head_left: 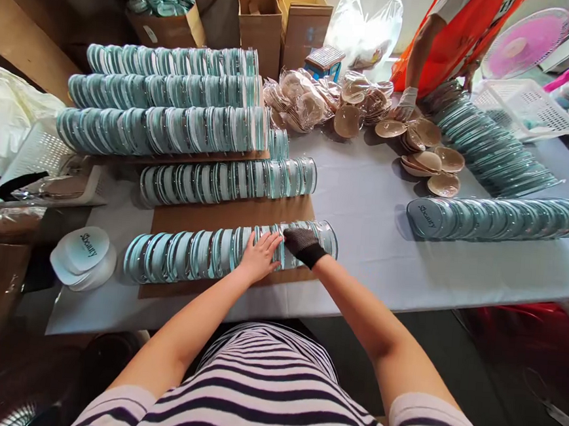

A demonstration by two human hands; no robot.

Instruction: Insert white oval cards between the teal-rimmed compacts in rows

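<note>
Nearest me, a long row of round, clear, bluish discs (202, 256) stands on edge, with pale sheets between them, on a piece of brown cardboard (235, 213). My bare left hand (261, 254) lies on top of this row with its fingers stretched out. Just right of it, my right hand (304, 245) wears a dark glove and presses down close to the row's right end. Its fingers are bent and held together; their tips are hidden among the discs. A second row of discs (228, 181) stands just behind.
Further stacked rows (163, 129) rise at the back left. White printed round cards (84, 257) lie left. Wrapped brown bowls (306, 100) fill the back middle, where a co-worker's gloved hand (407, 104) touches loose bowls. Another disc row (505, 219) lies right, before a white basket (529, 109).
</note>
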